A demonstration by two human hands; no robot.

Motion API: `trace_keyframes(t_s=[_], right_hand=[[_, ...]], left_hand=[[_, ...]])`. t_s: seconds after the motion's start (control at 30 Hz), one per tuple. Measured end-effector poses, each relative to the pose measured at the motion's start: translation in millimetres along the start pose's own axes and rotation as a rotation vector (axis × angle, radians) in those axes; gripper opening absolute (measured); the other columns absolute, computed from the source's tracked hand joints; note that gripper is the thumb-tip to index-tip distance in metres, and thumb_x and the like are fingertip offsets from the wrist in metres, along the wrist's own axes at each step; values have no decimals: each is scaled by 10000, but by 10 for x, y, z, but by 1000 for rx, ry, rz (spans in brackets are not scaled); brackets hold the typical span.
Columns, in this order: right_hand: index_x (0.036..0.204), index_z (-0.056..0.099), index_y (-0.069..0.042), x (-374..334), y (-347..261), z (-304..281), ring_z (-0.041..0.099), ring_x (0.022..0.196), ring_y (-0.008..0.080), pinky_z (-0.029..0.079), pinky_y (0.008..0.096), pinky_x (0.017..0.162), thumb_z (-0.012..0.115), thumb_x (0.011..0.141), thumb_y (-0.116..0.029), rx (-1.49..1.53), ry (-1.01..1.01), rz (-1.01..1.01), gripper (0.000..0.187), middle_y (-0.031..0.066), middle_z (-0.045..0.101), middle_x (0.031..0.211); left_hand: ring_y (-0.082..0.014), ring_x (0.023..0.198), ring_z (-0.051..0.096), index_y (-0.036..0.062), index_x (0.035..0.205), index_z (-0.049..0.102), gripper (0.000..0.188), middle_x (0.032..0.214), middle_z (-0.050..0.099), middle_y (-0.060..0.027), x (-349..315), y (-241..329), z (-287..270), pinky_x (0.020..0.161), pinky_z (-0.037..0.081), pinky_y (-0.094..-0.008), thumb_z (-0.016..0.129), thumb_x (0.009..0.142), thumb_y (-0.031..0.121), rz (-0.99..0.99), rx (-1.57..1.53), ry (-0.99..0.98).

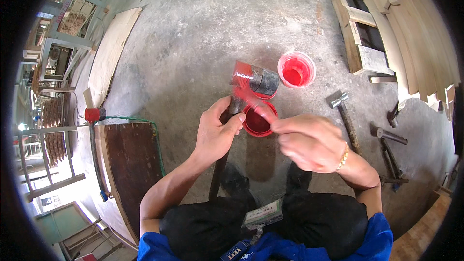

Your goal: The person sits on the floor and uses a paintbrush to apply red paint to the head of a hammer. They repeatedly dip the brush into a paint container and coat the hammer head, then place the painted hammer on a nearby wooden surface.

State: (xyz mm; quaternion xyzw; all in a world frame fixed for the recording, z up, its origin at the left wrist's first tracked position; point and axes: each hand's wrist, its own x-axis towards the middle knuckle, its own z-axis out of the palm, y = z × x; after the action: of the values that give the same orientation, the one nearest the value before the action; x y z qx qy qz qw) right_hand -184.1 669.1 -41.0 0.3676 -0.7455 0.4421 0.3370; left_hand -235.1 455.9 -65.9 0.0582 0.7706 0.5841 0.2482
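My left hand (215,128) is closed round the handle of a hammer (267,83), just below its thick cylindrical head. The head is dark at its right end and wet red at its left end. Between the fingers of my right hand (311,142), blurred by motion, is a paintbrush (262,108); its red bristles touch the red end near the handle. Beneath the brush stands a red-rimmed paint can (247,129) with dark red inside. Part of another red rim shows under the hammer head. Beyond, to the right, is a pale plastic tub (311,64) smeared with red paint.
At left, a red-and-black-headed hammer (94,114) lies on a brown wooden box (133,164) beside a green cord (157,140). Several unpainted hammers, including a metal-headed one (345,116), lie on the floor at right. Behind them are a pallet (369,58) and stacked boards (420,34).
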Motion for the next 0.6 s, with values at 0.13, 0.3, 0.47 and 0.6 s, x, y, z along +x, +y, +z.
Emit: trace_keyframes(t_s=[0.13,0.3,0.47,0.6], right_hand=[[893,614,-5,0,96,-59,650,721,245,535,312,578,686,735,-12,-167,153,149,173,155,640,957],[875,603,32,-71,70,40,646,696,248,535,307,544,661,726,-4,-127,40,-43,163,182,621,951],[911,599,45,-24,-33,-94,655,708,267,540,305,540,684,703,-7,-24,48,-37,231,207,614,977],[935,607,1,31,131,-148,655,721,228,526,307,552,703,715,-11,-168,121,18,240,163,642,962]], left_hand=[[-61,642,503,-27,1086,548,252,766,569,-9,-30,-24,24,577,422,-225,584,847,41,15,-41,67],[-68,670,505,-33,1097,540,251,807,568,-14,-20,-68,41,600,425,-226,580,859,36,91,-96,68],[-61,679,503,-33,1145,526,299,809,574,-14,-22,-93,18,606,425,-221,581,858,33,113,-103,75],[-81,704,516,-42,1144,506,286,867,573,-33,-25,-108,28,630,441,-238,560,870,19,127,-121,75]])
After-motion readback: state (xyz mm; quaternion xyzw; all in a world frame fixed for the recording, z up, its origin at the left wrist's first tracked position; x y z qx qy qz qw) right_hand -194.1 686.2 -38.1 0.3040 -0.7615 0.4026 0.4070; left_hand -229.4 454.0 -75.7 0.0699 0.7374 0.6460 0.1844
